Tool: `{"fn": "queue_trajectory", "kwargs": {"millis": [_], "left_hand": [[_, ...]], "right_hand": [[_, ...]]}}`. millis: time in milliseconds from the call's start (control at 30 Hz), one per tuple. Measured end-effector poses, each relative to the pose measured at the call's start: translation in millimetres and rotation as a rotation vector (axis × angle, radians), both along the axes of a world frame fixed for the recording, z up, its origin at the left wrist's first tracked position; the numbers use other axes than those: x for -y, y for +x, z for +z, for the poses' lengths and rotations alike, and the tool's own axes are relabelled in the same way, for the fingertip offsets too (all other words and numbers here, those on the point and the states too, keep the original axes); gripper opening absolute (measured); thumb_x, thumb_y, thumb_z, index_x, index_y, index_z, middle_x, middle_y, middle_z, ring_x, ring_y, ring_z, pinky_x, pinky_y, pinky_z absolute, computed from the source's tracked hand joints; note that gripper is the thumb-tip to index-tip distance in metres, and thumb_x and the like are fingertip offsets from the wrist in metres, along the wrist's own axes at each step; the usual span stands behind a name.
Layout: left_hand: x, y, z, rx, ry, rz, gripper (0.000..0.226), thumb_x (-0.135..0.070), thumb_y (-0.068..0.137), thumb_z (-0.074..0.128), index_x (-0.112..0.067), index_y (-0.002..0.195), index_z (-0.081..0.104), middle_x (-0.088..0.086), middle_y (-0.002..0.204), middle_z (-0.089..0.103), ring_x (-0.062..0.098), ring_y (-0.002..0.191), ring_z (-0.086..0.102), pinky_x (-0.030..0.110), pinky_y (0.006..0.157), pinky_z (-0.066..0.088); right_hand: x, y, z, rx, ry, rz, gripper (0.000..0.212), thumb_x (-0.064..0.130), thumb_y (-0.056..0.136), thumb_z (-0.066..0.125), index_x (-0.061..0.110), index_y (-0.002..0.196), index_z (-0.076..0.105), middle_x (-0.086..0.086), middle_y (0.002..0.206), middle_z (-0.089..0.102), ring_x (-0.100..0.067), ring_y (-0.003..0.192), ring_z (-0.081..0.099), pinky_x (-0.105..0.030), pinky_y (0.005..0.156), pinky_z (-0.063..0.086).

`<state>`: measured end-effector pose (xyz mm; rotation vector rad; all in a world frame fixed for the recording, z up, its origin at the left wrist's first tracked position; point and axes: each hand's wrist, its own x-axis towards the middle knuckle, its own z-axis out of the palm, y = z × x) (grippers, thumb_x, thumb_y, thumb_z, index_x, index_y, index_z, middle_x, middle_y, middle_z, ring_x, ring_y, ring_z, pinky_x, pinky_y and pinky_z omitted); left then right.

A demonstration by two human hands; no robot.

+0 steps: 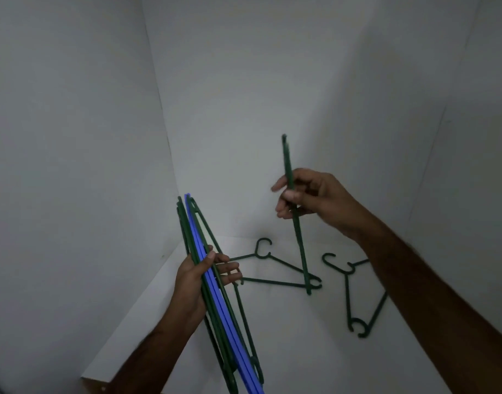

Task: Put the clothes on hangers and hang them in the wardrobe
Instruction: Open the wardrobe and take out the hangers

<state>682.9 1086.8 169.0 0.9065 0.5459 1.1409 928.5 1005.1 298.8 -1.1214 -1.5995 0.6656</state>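
Hangers (215, 294) bundled in the left hand (193, 282), fingers clenched round them, could snag the single green hanger (293, 211) pinched in the right hand (309, 197), while two more (275, 268) lie on the wardrobe shelf (286, 336).

1. Green hangers (283, 277) lying on the shelf: plastic, smooth, faint sheen.
2. Blue hanger (215, 285), within the bundle left of those: plastic, smooth, matt.
3. Shelf (147, 331) beneath them: white, matt, smooth; raw brownish front edge.
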Motion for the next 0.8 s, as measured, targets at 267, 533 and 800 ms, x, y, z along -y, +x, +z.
{"fn": "queue_trajectory", "kwargs": {"millis": [267, 533, 800], "left_hand": [[7, -24, 29, 0.080, -0.058, -0.191, 0.003, -0.008, 0.100, 0.045, -0.008, 0.102, 0.048, 0.033, 0.119, 0.065, 0.045, 0.108, 0.067, 0.049, 0.080, 0.061], [12, -26, 19, -0.125, -0.011, -0.242, 0.037, -0.031, 0.102, 0.049, -0.004, 0.093, 0.073, 0.017, 0.094, 0.072, 0.027, 0.076, 0.069, 0.042, 0.070, 0.062], [3, -44, 7, -0.052, 0.020, -0.065, 0.022, -0.013, 0.086, 0.062, -0.008, 0.106, 0.054, 0.004, 0.065, 0.047, 0.010, 0.045, 0.039, 0.024, 0.043, 0.041]], "right_hand": [[-12, -32, -118, 1.201, 0.563, 0.165, 0.035, -0.006, 0.080, 0.073, 0.015, 0.108, 0.075, -0.005, 0.114, 0.074, -0.017, 0.112, 0.067, -0.046, 0.114, 0.043], [-26, -55, -182, 1.396, 0.650, 0.322, 0.013, 0.004, 0.096, 0.064, 0.009, 0.105, 0.072, -0.009, 0.112, 0.070, -0.020, 0.116, 0.061, -0.037, 0.108, 0.045], [-35, -29, -208, 0.662, 0.267, -0.274, 0.039, 0.004, 0.092, 0.052, 0.017, 0.129, 0.059, -0.004, 0.137, 0.053, -0.019, 0.128, 0.052, -0.034, 0.109, 0.046]]}}
